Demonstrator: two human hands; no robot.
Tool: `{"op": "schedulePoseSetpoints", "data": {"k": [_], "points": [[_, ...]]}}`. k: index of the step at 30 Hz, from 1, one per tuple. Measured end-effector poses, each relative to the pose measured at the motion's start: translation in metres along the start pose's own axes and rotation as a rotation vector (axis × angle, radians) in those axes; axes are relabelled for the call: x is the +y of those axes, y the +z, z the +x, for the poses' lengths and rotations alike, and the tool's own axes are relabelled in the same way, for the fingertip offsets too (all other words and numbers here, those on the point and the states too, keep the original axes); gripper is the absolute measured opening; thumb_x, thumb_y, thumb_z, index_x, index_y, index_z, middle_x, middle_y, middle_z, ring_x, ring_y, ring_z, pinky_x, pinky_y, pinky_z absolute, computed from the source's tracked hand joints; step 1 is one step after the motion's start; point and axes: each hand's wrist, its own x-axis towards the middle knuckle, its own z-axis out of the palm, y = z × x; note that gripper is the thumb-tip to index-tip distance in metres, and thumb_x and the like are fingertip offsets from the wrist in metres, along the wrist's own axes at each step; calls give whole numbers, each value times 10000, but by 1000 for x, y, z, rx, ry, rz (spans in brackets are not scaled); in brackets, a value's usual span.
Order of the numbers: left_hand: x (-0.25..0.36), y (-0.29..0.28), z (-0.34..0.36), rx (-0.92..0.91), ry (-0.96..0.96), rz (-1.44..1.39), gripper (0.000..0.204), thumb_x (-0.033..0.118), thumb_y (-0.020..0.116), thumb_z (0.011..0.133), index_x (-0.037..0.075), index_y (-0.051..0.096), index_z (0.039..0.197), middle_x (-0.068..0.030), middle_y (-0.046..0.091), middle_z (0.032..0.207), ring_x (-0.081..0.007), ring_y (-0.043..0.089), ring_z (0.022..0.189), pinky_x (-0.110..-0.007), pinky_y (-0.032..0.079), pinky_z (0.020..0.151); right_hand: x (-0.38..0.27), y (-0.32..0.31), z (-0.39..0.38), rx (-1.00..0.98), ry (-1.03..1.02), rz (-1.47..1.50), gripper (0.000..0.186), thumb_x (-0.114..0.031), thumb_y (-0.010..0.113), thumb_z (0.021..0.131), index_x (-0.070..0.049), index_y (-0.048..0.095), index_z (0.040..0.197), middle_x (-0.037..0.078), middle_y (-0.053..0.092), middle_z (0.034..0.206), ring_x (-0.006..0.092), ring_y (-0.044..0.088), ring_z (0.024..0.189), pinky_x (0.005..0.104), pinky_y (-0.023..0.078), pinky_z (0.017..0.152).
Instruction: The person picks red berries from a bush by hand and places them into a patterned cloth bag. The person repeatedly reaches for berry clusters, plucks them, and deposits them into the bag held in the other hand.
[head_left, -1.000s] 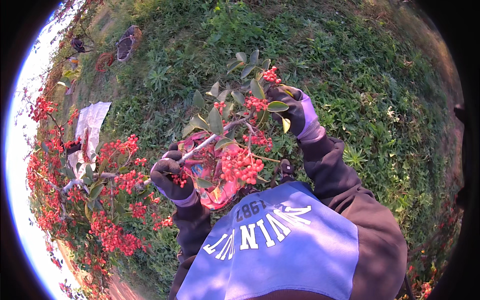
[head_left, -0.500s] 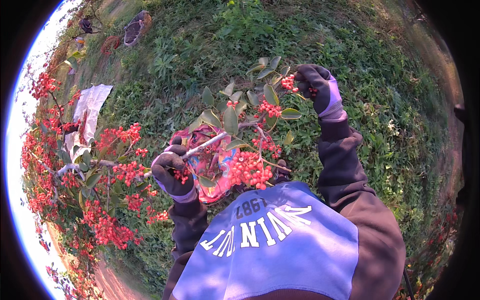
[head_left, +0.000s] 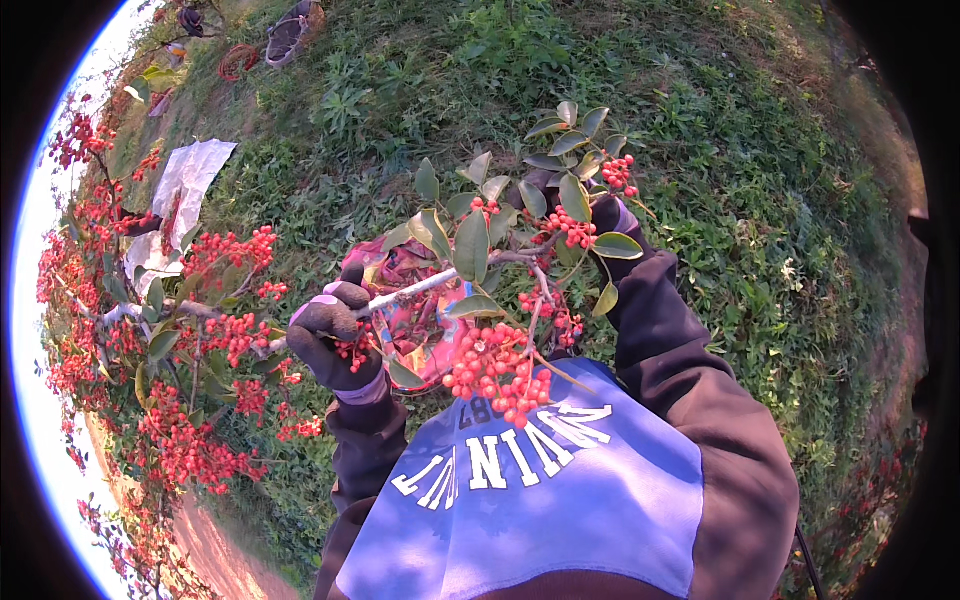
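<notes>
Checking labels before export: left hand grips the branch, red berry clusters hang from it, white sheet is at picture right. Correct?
Not quite: the head view shows the white sheet at picture left, not right. The left hand does grip the branch, and red berry clusters hang from it.

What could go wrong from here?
1. The branch might bend or spring if the left hand, closed around it, slips.
2. The right hand is partly hidden behind leaves, so it could knock berries loose unseen.
3. The big berry cluster appears right of the pink-red bag; loose berries might miss it.
</notes>
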Motion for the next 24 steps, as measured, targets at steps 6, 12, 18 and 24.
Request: {"op": "schedulePoseSetpoints", "data": {"k": [6, 12, 18, 24], "points": [[12, 2, -3, -11, 30, 48, 497, 464, 263, 986, 94, 451, 712, 19, 393, 585, -225, 488, 649, -523, 401, 913, -12, 1, 2, 38, 256, 601, 276, -99, 657, 795, -11, 589, 1047, 69, 633, 973, 165, 617, 891, 296, 495, 783], [9, 1, -3, -45, 22, -24, 441, 419, 265, 998, 93, 546, 903, 23, 410, 612, -222, 495, 684, -525, 395, 927, -29, -4, 3, 79, 325, 887, 365, -138, 674, 790, -14, 555, 1113, 61, 624, 1012, 160, 611, 929, 293, 488, 819], [0, -1, -1, -90, 31, -57, 437, 413, 242, 1002, 102, 547, 967, 24, 431, 645, -232, 528, 734, -519, 404, 930, -47, 10, 12, 47, 194, 1094, 458, -177, 688, 789, -15, 518, 1182, 66, 603, 1080, 168, 602, 975, 305, 477, 868], [-1, -7, -4, -139, 171, 155, 208, 263, 419, 970, 111, 491, 1092, 40, 473, 738, -225, 550, 830, -544, 396, 992, -55, 10, 19, -116, 97, 1027, 496, -178, 688, 794, 10, 494, 1209, 108, 585, 1130, 197, 571, 1048, 321, 443, 944]]}}
